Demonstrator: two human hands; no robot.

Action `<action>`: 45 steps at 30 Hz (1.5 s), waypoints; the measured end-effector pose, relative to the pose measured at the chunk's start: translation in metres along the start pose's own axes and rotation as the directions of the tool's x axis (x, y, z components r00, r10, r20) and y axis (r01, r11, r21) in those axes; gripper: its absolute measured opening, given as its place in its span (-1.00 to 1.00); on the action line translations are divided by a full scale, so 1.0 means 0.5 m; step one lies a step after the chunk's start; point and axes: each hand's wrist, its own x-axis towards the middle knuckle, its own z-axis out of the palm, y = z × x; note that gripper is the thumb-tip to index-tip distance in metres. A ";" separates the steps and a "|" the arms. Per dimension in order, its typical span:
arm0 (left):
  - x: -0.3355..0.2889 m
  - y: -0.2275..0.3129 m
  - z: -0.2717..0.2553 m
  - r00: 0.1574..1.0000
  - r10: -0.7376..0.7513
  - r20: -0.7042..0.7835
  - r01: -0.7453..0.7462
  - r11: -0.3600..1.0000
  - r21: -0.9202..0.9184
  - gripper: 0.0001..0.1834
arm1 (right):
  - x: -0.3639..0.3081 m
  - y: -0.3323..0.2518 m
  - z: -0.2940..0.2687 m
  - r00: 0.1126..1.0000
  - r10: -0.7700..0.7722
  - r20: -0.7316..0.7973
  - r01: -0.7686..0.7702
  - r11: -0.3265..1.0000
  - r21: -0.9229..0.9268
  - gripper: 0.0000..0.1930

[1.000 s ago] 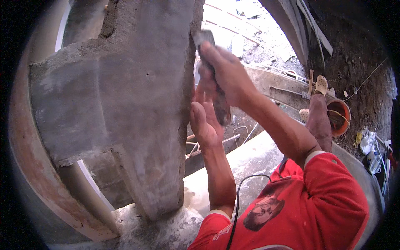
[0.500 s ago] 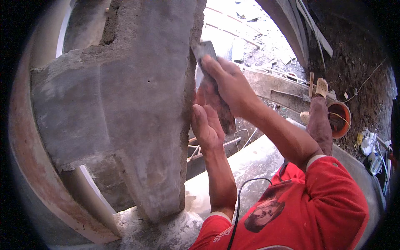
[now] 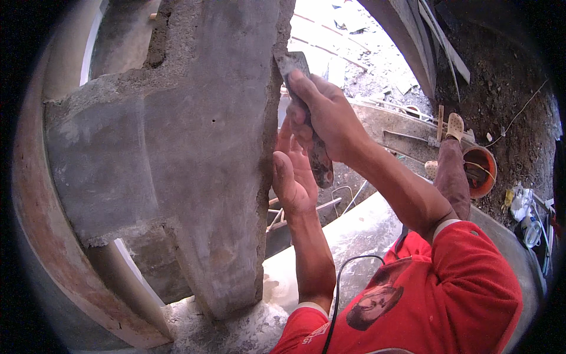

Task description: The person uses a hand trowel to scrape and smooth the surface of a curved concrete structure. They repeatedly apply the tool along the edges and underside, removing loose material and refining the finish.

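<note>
My right hand [image 3: 333, 118] is closed around a worn, grey, flat-bladed hand tool [image 3: 292, 61]. The blade's upper end meets the rough right edge of a grey cement-plastered column [image 3: 206, 153], and the tool's dark lower end [image 3: 322, 171] sticks out below my fist. Just under that, my left hand [image 3: 298, 183] is raised with its fingers extended upward beside the same edge. Its palm is turned up and its thumb lies close to the cement; the fingertips are partly hidden behind the tool and right hand.
An orange-rimmed bucket [image 3: 480, 171] stands near my foot in a pale clog [image 3: 455, 125]. A long board [image 3: 383, 127] lies across the ground beyond the column. Plastic bags and a bottle [image 3: 530, 230] lie at the right. A black cable [image 3: 339, 283] runs over my red shirt.
The right hand and tool, blurred before, now appear sharper and slightly shifted along the column's edge. The left hand stays nearly in place with its fingers raised.
</note>
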 end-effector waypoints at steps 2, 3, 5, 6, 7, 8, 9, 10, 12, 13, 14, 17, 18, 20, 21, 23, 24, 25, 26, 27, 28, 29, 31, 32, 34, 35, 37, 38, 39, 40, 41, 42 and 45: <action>-0.006 0.001 0.001 1.000 -0.010 0.010 0.010 1.000 -0.012 -0.24 | 0.038 -0.012 -0.003 0.998 -0.056 -0.030 0.058 0.996 0.065 -0.66; -0.007 0.003 -0.001 1.000 -0.013 0.019 0.013 1.000 -0.016 -0.24 | 0.049 -0.016 -0.002 0.996 -0.080 -0.045 0.084 0.992 0.098 -0.66; 0.003 0.003 -0.003 1.000 -0.001 0.021 0.001 1.000 -0.006 -0.23 | 0.035 -0.019 0.004 0.998 -0.046 -0.046 0.050 0.996 0.076 -0.64; 0.002 0.004 -0.004 1.000 0.001 0.010 -0.001 1.000 0.008 -0.23 | 0.018 -0.007 0.003 0.998 -0.052 -0.024 0.054 0.997 0.056 -0.64; -0.002 0.003 -0.003 1.000 -0.003 -0.001 0.003 1.000 0.018 -0.22 | 0.007 0.005 -0.002 0.998 -0.056 -0.010 0.057 0.998 0.035 -0.64; 0.000 0.002 -0.001 1.000 -0.003 0.005 0.003 1.000 0.006 -0.22 | 0.015 0.009 -0.006 0.995 -0.099 -0.023 0.097 0.993 -0.065 -0.63; 0.005 0.001 0.002 1.000 -0.002 0.009 0.002 1.000 -0.005 -0.22 | 0.023 0.009 -0.009 0.996 -0.091 -0.020 0.090 0.995 -0.049 -0.63; 0.008 0.003 0.004 1.000 0.000 0.013 0.001 1.000 -0.015 -0.22 | 0.030 0.005 -0.007 0.997 -0.082 -0.015 0.081 0.996 -0.031 -0.63; 0.002 0.003 0.004 1.000 0.006 0.002 -0.006 1.000 -0.011 -0.22 | 0.023 0.010 -0.006 0.997 -0.077 -0.009 0.077 0.996 -0.034 -0.62; 0.004 0.002 0.004 1.000 0.015 -0.001 -0.015 1.000 -0.009 -0.22 | 0.012 0.017 -0.008 0.996 -0.086 -0.004 0.086 0.995 -0.056 -0.61; 0.005 0.001 0.002 1.000 0.014 0.002 -0.014 1.000 -0.016 -0.22 | 0.007 0.019 -0.008 0.995 -0.096 0.000 0.095 0.992 -0.078 -0.60; -0.001 0.002 0.000 1.000 0.004 0.003 -0.004 0.999 -0.037 -0.23 | 0.029 -0.005 -0.002 0.993 -0.044 -0.114 0.041 0.999 -0.028 -0.58; -0.001 0.004 0.003 1.000 0.003 0.002 -0.002 0.999 -0.043 -0.23 | 0.040 -0.011 -0.005 0.997 -0.069 -0.047 0.072 0.994 0.085 -0.57; 0.005 0.004 0.000 1.000 0.002 -0.001 -0.002 0.999 -0.046 -0.23 | 0.034 -0.007 -0.012 0.998 -0.063 -0.025 0.063 0.998 -0.013 -0.58; 0.005 0.002 -0.006 1.000 -0.001 -0.004 0.001 0.999 -0.043 -0.23 | 0.027 -0.002 -0.012 0.998 -0.059 -0.014 0.058 0.996 -0.062 -0.58; 0.011 -0.002 -0.003 1.000 -0.009 -0.005 0.009 0.999 -0.052 -0.22 | 0.022 0.005 -0.008 0.999 -0.047 -0.024 0.047 0.999 0.002 -0.60; 0.015 -0.003 0.001 1.000 -0.012 -0.007 0.011 0.998 -0.059 -0.22 | 0.039 -0.006 -0.013 0.998 -0.048 -0.030 0.048 0.999 0.018 -0.61; 0.016 -0.002 0.005 1.000 -0.018 -0.007 0.017 0.998 -0.065 -0.22 | 0.054 -0.016 -0.015 0.998 -0.047 -0.038 0.048 0.998 0.036 -0.62; 0.016 -0.002 0.007 1.000 -0.016 0.002 0.016 0.998 -0.057 -0.22 | 0.067 -0.021 -0.008 0.992 -0.112 -0.056 0.117 0.988 0.096 -0.64; 0.014 -0.002 0.009 1.000 -0.015 0.012 0.015 0.999 -0.050 -0.23 | 0.058 -0.015 -0.009 0.994 -0.101 -0.045 0.105 0.991 0.082 -0.64; 0.017 0.000 0.008 1.000 -0.004 0.016 0.004 0.999 -0.038 -0.23 | 0.047 -0.001 -0.006 0.996 -0.090 -0.023 0.091 0.994 0.068 -0.64; 0.019 -0.002 0.009 1.000 -0.010 0.003 0.010 0.999 -0.040 -0.22 | 0.034 0.013 -0.008 0.997 -0.080 -0.007 0.080 0.995 0.051 -0.64; 0.018 -0.006 0.009 0.999 -0.029 -0.024 0.028 0.999 -0.046 -0.21 | 0.038 0.009 -0.014 0.998 -0.064 0.002 0.064 0.998 0.025 -0.66; 0.014 -0.005 0.009 0.999 -0.023 -0.022 0.022 0.999 -0.046 -0.21 | 0.050 -0.011 -0.016 0.999 -0.054 -0.005 0.054 0.998 0.020 -0.67; 0.017 -0.004 0.012 1.000 -0.003 -0.018 0.002 0.999 -0.047 -0.21 | 0.072 -0.033 -0.008 0.998 -0.059 -0.016 0.061 0.989 0.137 -0.64; 0.017 0.000 0.013 1.000 -0.010 -0.007 0.010 1.000 -0.019 -0.21 | 0.066 -0.029 -0.014 0.999 -0.054 -0.005 0.055 0.994 0.090 -0.63; 0.012 0.007 0.009 1.000 -0.024 0.012 0.023 0.999 0.038 -0.19 | 0.045 0.003 -0.030 0.999 -0.041 0.017 0.042 0.999 -0.007 -0.58; 0.015 0.005 0.008 1.000 -0.016 0.007 0.016 0.999 0.034 -0.19 | 0.043 0.020 -0.024 0.998 -0.043 0.038 0.039 0.994 0.097 -0.56; 0.020 0.003 0.006 1.000 -0.009 0.002 0.009 0.999 0.032 -0.19 | 0.056 0.019 -0.033 0.999 -0.037 0.040 0.034 0.995 0.093 -0.57; 0.017 0.000 0.006 1.000 -0.015 0.003 0.015 1.000 0.024 -0.20 | 0.066 -0.004 -0.038 0.999 -0.033 0.026 0.030 0.995 0.091 -0.57; 0.014 0.000 0.006 1.000 -0.014 -0.003 0.014 1.000 0.028 -0.20 | 0.079 -0.020 -0.043 0.999 -0.027 0.019 0.025 0.996 0.089 -0.58; 0.010 -0.001 0.005 1.000 -0.013 -0.009 0.013 0.999 0.031 -0.20 | 0.090 -0.016 -0.053 0.996 -0.055 0.077 0.046 0.992 0.115 -0.56; 0.018 0.000 0.002 1.000 -0.008 -0.003 0.008 1.000 0.020 -0.23 | 0.051 -0.012 -0.027 0.999 -0.001 0.041 0.003 1.000 -0.028 -0.59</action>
